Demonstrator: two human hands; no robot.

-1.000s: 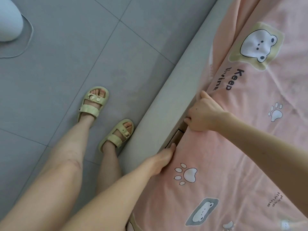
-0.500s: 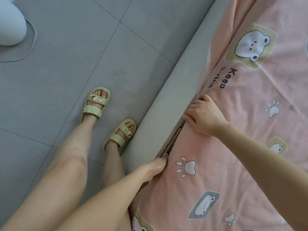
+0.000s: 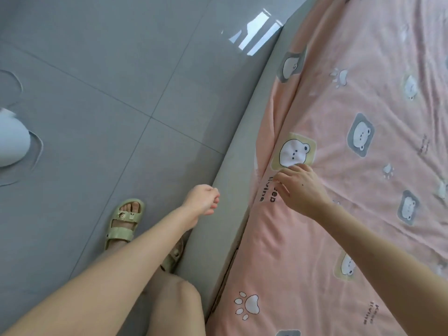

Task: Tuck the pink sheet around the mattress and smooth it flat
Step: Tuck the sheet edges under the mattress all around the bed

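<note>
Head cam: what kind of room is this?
Most likely a bedroom at home: a pink cotton sheet printed with bears and paw marks covers a mattress, a grey padded bed frame runs along it, and the floor is large grey glossy tiles.

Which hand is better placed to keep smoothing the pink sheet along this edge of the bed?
Right. The right hand already rests on the pink sheet by the mattress edge, just below the bear print. The left hand hangs loosely curled off the bed, over the grey bed frame.
</note>
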